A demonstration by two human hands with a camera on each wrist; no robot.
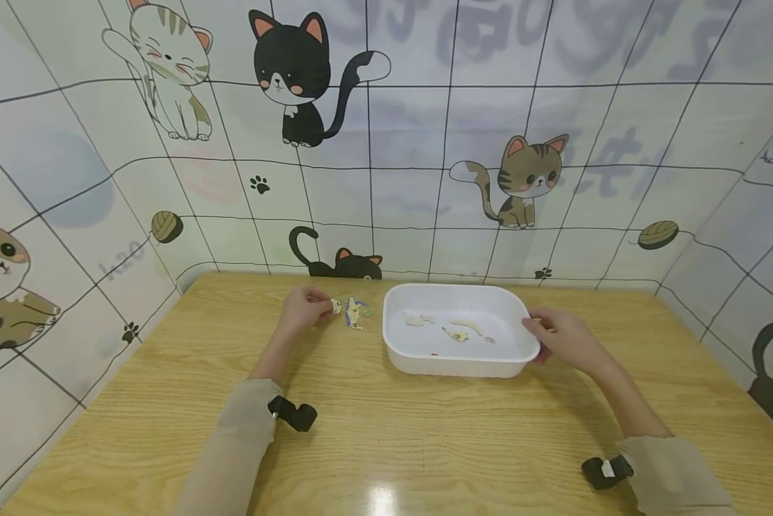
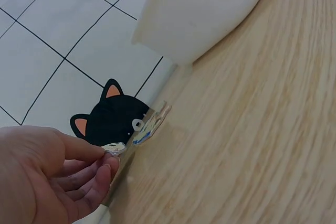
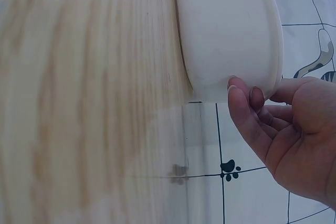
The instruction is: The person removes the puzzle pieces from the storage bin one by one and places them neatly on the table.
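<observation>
My left hand [image 1: 304,309] pinches a small flat cut-out piece [image 2: 114,148], pale with dark marks, between thumb and fingertips. Just right of it on the table lies a larger flat cut-out [image 1: 353,315], cream and blue with a jagged outline. A small greenish bit [image 1: 368,312] is at that cut-out's right side. My right hand [image 1: 563,335] grips the right end of a white plastic basin [image 1: 460,365], thumb over the rim and fingers against the outer wall. Inside the basin are several small flat pieces, among them a curved cream strip [image 1: 469,329] and a yellowish patterned one [image 1: 457,335].
The wooden table [image 1: 386,437] runs back to a wall covering [image 1: 412,186] printed with cartoon cats and grid lines. A black wrist camera [image 1: 294,413] is on the left sleeve and another [image 1: 607,471] on the right.
</observation>
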